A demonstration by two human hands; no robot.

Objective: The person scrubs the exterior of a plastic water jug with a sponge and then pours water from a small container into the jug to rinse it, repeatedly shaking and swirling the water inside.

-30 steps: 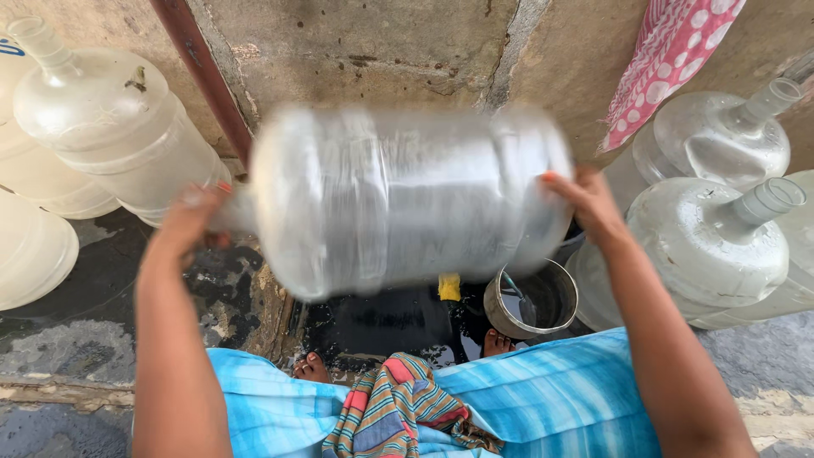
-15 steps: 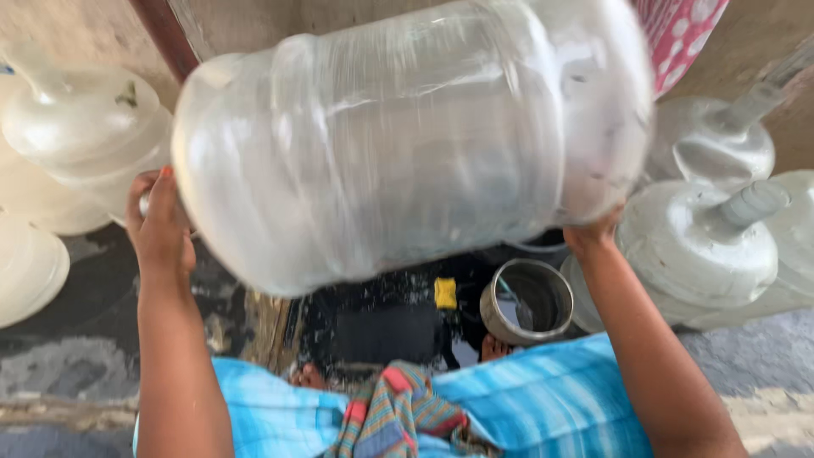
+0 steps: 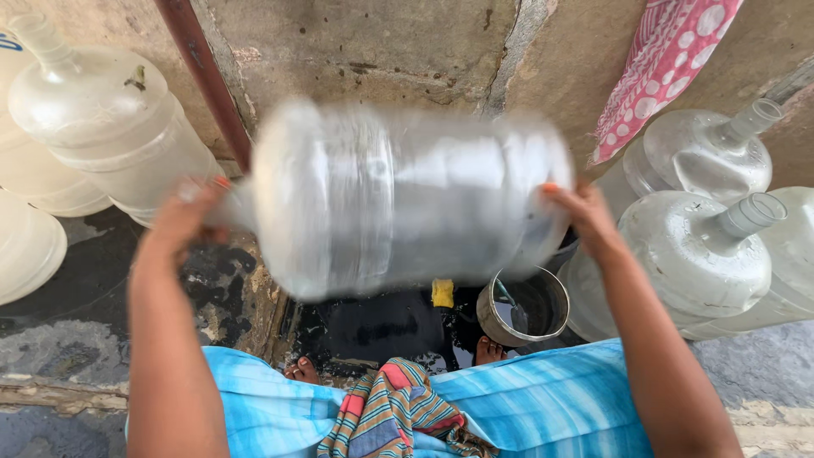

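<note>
Since half a second before, the jug had come down from the top of the frame, where it had filled most of the view, to the centre, and it lay again on its side, blurred by motion. The left hand was at the neck end of the jug, at centre left, closed around the neck as far as the blur allowed to see. The right hand was pressed flat against the bottom of the jug at centre right, fingers spread on it. Below the jug, in the lower middle, there was a wet dark floor, with a yellow sponge just beside a metal pot. Other empty jugs stood at the upper left and at the right. A pink cloth hung on the wall at the upper right.
</note>
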